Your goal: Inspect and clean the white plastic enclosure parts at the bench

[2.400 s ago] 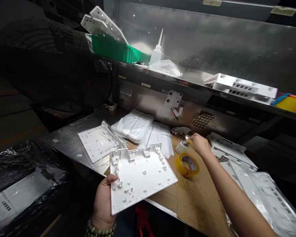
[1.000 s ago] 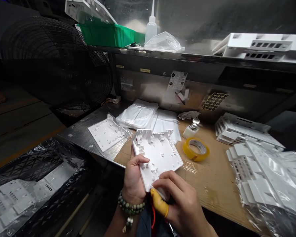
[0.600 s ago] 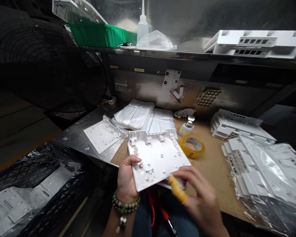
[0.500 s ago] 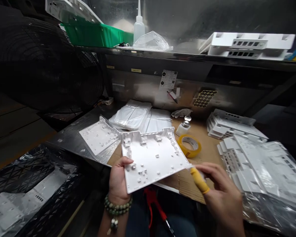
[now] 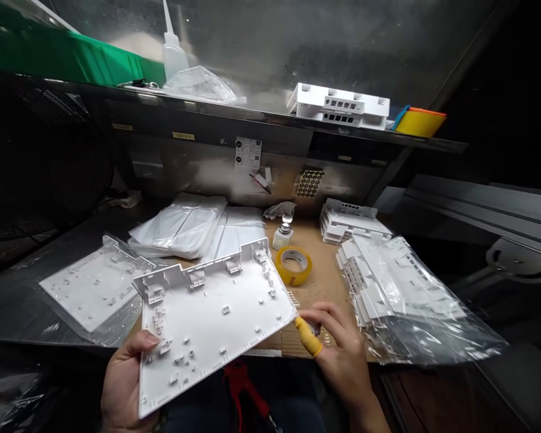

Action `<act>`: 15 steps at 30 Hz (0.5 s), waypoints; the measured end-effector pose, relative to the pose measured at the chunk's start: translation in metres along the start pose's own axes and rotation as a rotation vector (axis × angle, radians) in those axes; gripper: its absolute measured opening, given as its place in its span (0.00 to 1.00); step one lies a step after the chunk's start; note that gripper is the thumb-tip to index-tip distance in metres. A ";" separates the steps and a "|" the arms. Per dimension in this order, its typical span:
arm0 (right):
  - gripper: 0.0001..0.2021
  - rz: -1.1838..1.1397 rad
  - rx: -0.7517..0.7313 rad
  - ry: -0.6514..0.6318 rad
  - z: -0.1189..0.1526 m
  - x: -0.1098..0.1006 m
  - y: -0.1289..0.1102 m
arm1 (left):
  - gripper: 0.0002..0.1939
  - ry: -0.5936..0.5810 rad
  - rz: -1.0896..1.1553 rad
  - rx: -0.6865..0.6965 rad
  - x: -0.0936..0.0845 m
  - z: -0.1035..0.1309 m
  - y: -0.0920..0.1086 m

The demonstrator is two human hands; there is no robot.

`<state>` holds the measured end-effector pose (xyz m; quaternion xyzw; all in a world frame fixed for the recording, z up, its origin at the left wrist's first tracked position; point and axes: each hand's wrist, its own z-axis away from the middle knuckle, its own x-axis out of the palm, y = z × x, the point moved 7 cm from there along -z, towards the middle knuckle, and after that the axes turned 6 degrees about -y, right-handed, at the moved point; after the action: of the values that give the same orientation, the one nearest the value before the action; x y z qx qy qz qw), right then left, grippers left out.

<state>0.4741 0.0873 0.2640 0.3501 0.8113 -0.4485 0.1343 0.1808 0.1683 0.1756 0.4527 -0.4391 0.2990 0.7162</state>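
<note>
My left hand grips the near left corner of a white plastic panel, held tilted over the table's front edge with its ribbed inner side up. My right hand hovers just right of the panel's right corner. One of its fingers wears a yellow finger cot, and its fingers are curled together. Whether they pinch something small is unclear.
A yellow tape roll and a small metal-capped bottle sit on the cardboard mat. White housings and bagged housings lie to the right. Another panel and stacked plastic bags lie left. A red-handled tool hangs below.
My view has swung to the right. My right hand left the bottle, went to the panel's near edge, then slid out past its right corner. The panel now sits lower and more tilted.
</note>
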 end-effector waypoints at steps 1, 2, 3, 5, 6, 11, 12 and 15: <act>0.09 0.006 -0.007 0.001 0.001 -0.001 0.001 | 0.47 0.060 -0.032 -0.008 -0.006 0.001 0.000; 0.09 0.013 -0.013 0.008 0.002 -0.002 0.001 | 0.48 0.095 -0.062 -0.003 -0.010 0.001 0.001; 0.10 0.016 -0.015 0.018 0.003 -0.003 0.002 | 0.48 0.114 -0.086 0.007 -0.013 0.001 0.003; 0.10 0.010 -0.024 0.021 0.007 -0.003 0.004 | 0.48 0.143 -0.113 0.013 -0.018 0.000 0.006; 0.09 0.007 -0.034 0.015 0.009 -0.003 0.005 | 0.47 0.156 -0.116 0.016 -0.021 0.000 0.008; 0.09 0.068 -0.030 0.012 0.003 -0.009 0.019 | 0.47 0.189 -0.140 0.005 -0.033 0.006 0.016; 0.08 0.070 -0.016 0.033 -0.003 -0.012 0.020 | 0.48 0.191 -0.147 -0.011 -0.036 0.007 0.017; 0.07 0.024 -0.014 0.134 -0.026 -0.023 0.007 | 0.50 0.218 -0.145 -0.093 -0.045 0.013 0.011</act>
<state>0.4981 0.1004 0.2866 0.3879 0.8174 -0.4168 0.0876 0.1474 0.1599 0.1423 0.4144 -0.3381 0.2733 0.7996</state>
